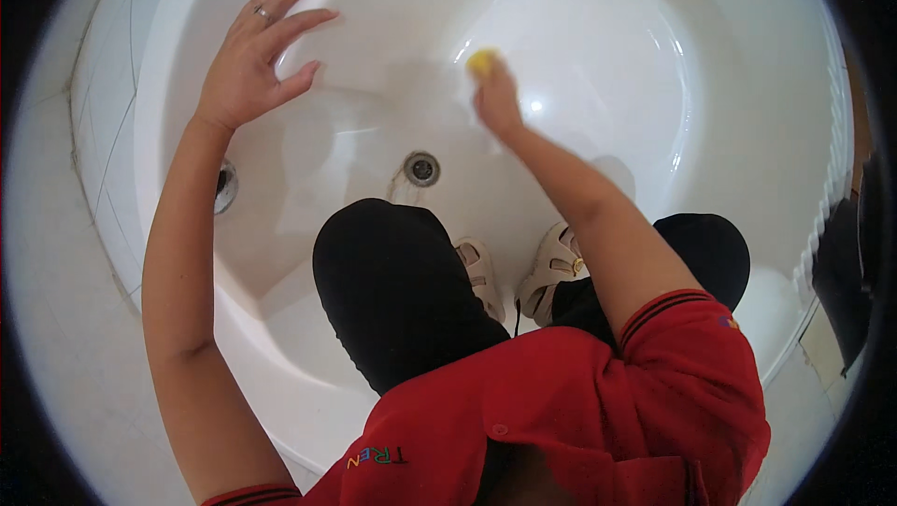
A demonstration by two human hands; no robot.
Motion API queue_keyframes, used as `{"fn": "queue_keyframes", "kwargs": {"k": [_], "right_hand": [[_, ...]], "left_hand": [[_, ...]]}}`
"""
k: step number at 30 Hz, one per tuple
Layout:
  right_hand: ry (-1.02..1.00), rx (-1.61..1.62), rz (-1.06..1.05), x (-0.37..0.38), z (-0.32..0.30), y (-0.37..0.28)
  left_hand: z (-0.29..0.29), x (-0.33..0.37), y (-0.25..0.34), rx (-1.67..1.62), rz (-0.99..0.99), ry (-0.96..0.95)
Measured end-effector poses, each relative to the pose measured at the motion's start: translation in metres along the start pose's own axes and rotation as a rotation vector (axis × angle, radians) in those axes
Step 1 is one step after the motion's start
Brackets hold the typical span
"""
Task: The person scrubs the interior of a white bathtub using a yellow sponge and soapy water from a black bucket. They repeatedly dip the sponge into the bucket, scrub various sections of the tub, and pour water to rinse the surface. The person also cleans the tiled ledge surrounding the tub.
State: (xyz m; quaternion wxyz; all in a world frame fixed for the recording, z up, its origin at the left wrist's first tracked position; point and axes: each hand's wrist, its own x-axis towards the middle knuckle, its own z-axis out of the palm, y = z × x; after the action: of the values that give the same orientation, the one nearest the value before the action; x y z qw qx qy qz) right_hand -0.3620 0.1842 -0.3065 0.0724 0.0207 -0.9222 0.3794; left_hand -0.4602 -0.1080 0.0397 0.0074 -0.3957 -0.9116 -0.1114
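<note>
My right hand [498,102] is closed around a small yellow sponge [482,62], held at the white surface of the bathtub [579,48]. Motion smears both the hand and the sponge, so the finger positions are not sharp. Over on the left, my left hand [257,62] has its fingers spread and nothing in it. It is at the tub's inner left wall, near the rim; whether the palm touches the surface is hard to make out. A ring shows on one finger.
A round metal drain [421,169] lies in the tub floor, with brownish stains beside it. Another round metal fitting [225,185] sits in the left wall. My beige shoes [551,268] stand inside the tub. Pale tiles [107,123] border it, and a dark object [841,268] is outside on the right.
</note>
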Motion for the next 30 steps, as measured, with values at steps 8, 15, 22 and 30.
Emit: {"fn": "queue_keyframes", "kwargs": {"k": [8, 15, 22, 30], "right_hand": [[-0.774, 0.234, -0.187, 0.041, -0.096, 0.084], [-0.289, -0.440, 0.205, 0.185, -0.195, 0.218], [0.037, 0.088, -0.018, 0.138, -0.028, 0.133], [-0.958, 0.287, -0.737, 0.056, 0.014, 0.010]], "left_hand": [[-0.006, 0.004, 0.007, -0.031, -0.027, -0.029], [-0.018, -0.004, 0.006, 0.020, -0.078, -0.092], [-0.002, 0.008, 0.003, -0.044, -0.044, -0.105], [-0.012, 0.001, 0.005, -0.047, -0.083, -0.125]]}}
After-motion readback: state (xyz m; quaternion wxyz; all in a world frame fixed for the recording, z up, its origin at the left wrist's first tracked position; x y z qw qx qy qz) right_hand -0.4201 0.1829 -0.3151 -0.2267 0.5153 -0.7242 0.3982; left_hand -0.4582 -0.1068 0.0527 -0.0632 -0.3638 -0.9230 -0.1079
